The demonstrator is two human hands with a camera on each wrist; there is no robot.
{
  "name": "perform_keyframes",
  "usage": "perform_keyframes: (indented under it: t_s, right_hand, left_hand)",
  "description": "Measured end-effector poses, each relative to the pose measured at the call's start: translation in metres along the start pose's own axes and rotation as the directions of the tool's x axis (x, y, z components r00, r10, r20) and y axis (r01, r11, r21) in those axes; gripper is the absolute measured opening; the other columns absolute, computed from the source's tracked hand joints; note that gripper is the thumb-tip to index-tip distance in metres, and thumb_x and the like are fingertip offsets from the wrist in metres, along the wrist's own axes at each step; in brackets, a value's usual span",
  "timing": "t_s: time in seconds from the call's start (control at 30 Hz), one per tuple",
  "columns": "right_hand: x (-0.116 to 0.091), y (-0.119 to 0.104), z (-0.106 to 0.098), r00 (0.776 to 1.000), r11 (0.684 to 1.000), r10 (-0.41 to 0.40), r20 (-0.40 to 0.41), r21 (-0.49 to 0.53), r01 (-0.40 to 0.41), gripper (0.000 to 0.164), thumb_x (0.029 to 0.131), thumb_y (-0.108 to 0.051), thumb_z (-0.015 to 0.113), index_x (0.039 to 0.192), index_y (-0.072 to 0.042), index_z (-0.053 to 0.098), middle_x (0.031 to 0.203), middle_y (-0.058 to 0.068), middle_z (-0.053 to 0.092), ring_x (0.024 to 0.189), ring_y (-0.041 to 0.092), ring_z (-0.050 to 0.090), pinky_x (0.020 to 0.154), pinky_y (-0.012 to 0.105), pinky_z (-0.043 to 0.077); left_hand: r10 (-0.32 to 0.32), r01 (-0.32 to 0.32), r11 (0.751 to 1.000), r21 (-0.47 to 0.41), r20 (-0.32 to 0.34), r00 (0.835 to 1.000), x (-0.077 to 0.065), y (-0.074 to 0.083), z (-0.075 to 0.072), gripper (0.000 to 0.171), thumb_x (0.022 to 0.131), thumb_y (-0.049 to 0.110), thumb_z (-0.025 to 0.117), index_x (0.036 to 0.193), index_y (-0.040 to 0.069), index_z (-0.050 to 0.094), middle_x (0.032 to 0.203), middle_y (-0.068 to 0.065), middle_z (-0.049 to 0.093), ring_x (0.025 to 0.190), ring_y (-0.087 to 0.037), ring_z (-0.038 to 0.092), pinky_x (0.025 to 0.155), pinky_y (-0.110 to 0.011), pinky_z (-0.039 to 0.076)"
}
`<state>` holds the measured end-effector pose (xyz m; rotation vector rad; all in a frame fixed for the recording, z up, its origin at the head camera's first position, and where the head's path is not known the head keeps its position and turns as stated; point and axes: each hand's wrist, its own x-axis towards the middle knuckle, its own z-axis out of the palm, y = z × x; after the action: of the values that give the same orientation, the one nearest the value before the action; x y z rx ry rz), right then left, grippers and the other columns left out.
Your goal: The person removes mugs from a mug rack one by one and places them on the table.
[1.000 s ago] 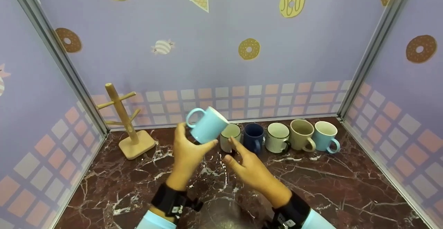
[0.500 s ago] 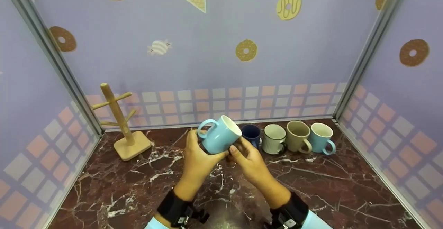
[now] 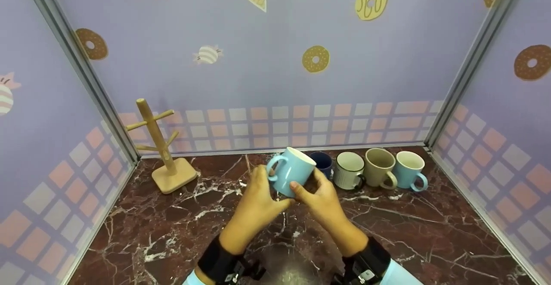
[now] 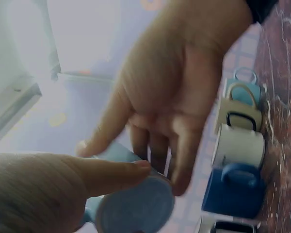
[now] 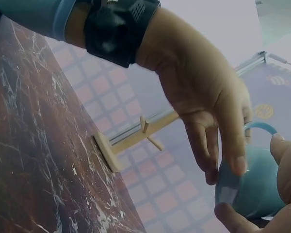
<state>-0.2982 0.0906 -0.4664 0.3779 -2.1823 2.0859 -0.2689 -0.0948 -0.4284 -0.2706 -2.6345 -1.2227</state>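
A light blue mug (image 3: pixel 296 168) with a white inside is held tilted above the table, its handle toward the left and its mouth up and right. My left hand (image 3: pixel 260 201) grips it from the left, fingers behind the handle side. The left thumb lies across the mug's base, as the left wrist view shows on the pale round underside (image 4: pixel 136 208). From the other side my right hand (image 3: pixel 325 203) grips the mug, thumb on the near wall and fingers behind. The right wrist view shows both hands on the mug (image 5: pixel 257 179).
A wooden mug tree (image 3: pixel 172 175) with bare pegs stands back left. Along the back right run a navy mug (image 3: pixel 320 162), a ribbed white mug (image 3: pixel 348 171), a tan mug (image 3: pixel 379 166) and another light blue mug (image 3: pixel 409 168). One more pale mug (image 4: pixel 228 225) shows in the left wrist view.
My right hand has come from apart to grip the mug together with the left. The held mug has moved right and slightly down, now covering the nearest white mug in the head view.
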Motion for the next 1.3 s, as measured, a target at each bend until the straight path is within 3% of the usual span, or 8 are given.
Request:
perform_keyframes:
  t_s: [0.17, 0.27, 0.37, 0.57, 0.77, 0.97, 1.13, 1.3]
  right_hand:
    - [0.003, 0.000, -0.004, 0.997, 0.996, -0.003, -0.079, -0.089, -0.004, 0.073, 0.097, -0.026, 0.093, 0.154, 0.005, 0.059, 0.134, 0.025, 0.078, 0.121, 0.033, 0.078, 0.105, 0.041, 0.068]
    - [0.004, -0.001, -0.007, 0.995, 0.996, -0.006, -0.095, -0.093, -0.003, 0.075, 0.094, -0.024, 0.096, 0.153, 0.004, 0.059, 0.136, 0.025, 0.078, 0.123, 0.036, 0.078, 0.107, 0.047, 0.068]
    - [0.004, -0.003, -0.007, 0.995, 0.994, -0.019, -0.100, -0.106, 0.008, 0.080, 0.091, -0.027, 0.098, 0.155, 0.002, 0.059, 0.138, 0.024, 0.077, 0.124, 0.036, 0.078, 0.107, 0.047, 0.068]
    - [0.002, -0.001, -0.003, 0.995, 0.986, -0.062, -0.073, -0.161, 0.050, 0.087, 0.087, -0.031, 0.102, 0.157, -0.003, 0.060, 0.144, 0.020, 0.076, 0.131, 0.036, 0.076, 0.111, 0.049, 0.066]
    - [-0.001, -0.002, 0.000, 0.992, 0.970, -0.115, -0.059, -0.221, 0.099, 0.087, 0.085, -0.024, 0.103, 0.157, -0.002, 0.060, 0.146, 0.020, 0.075, 0.133, 0.037, 0.074, 0.114, 0.054, 0.064]
    - [-0.001, -0.001, -0.001, 0.988, 0.950, -0.149, -0.042, -0.282, 0.131, 0.095, 0.082, -0.021, 0.105, 0.161, 0.000, 0.056, 0.150, 0.025, 0.071, 0.137, 0.043, 0.072, 0.117, 0.058, 0.062]
    - [0.000, 0.002, -0.002, 0.986, 0.933, -0.167, -0.021, -0.328, 0.151, 0.099, 0.081, -0.020, 0.105, 0.163, 0.001, 0.054, 0.150, 0.026, 0.071, 0.139, 0.043, 0.071, 0.118, 0.060, 0.060]
    - [0.000, 0.003, -0.002, 0.984, 0.928, -0.177, -0.004, -0.332, 0.166, 0.099, 0.081, -0.020, 0.105, 0.164, 0.001, 0.054, 0.149, 0.025, 0.072, 0.139, 0.041, 0.071, 0.120, 0.062, 0.058]
  left_hand:
    - [0.018, -0.023, 0.999, 0.039, 0.118, 0.993, -0.008, 0.010, -0.002, 0.084, 0.092, 0.044, 0.094, 0.151, 0.004, 0.049, 0.146, -0.017, 0.057, 0.130, -0.035, 0.065, 0.115, -0.056, 0.062]
    - [0.028, -0.036, 0.998, 0.054, 0.138, 0.990, -0.010, 0.012, -0.005, 0.088, 0.096, 0.059, 0.087, 0.154, 0.003, 0.051, 0.148, -0.017, 0.059, 0.136, -0.035, 0.062, 0.120, -0.061, 0.058]
    - [0.036, -0.042, 0.998, 0.049, 0.126, 0.991, -0.009, 0.012, -0.009, 0.072, 0.104, 0.065, 0.074, 0.143, 0.006, 0.060, 0.140, -0.015, 0.062, 0.132, -0.033, 0.059, 0.117, -0.063, 0.058]
    - [0.073, -0.072, 0.997, -0.016, 0.051, 0.996, -0.006, 0.011, -0.014, 0.044, 0.120, 0.047, 0.053, 0.122, 0.006, 0.068, 0.119, -0.011, 0.060, 0.118, -0.026, 0.053, 0.109, -0.058, 0.059]
    - [0.062, -0.061, 0.989, -0.134, 0.003, 0.998, 0.000, 0.005, -0.018, 0.037, 0.121, 0.027, 0.051, 0.109, 0.003, 0.076, 0.107, -0.012, 0.074, 0.106, -0.024, 0.066, 0.103, -0.051, 0.060]
    - [0.000, 0.031, 0.953, -0.302, 0.105, 0.994, 0.006, -0.001, -0.024, 0.035, 0.118, 0.021, 0.056, 0.101, -0.001, 0.077, 0.093, -0.013, 0.079, 0.085, -0.017, 0.069, 0.081, -0.032, 0.062]
    - [-0.002, 0.053, 0.964, -0.261, 0.191, 0.982, 0.007, -0.006, -0.028, 0.034, 0.118, 0.023, 0.059, 0.101, 0.000, 0.078, 0.085, -0.007, 0.077, 0.073, -0.012, 0.057, 0.068, -0.024, 0.050]
    - [0.008, 0.051, 0.965, -0.259, 0.220, 0.975, 0.008, -0.010, -0.030, 0.034, 0.117, 0.024, 0.062, 0.100, 0.000, 0.078, 0.085, -0.008, 0.078, 0.072, -0.011, 0.058, 0.067, -0.023, 0.051]
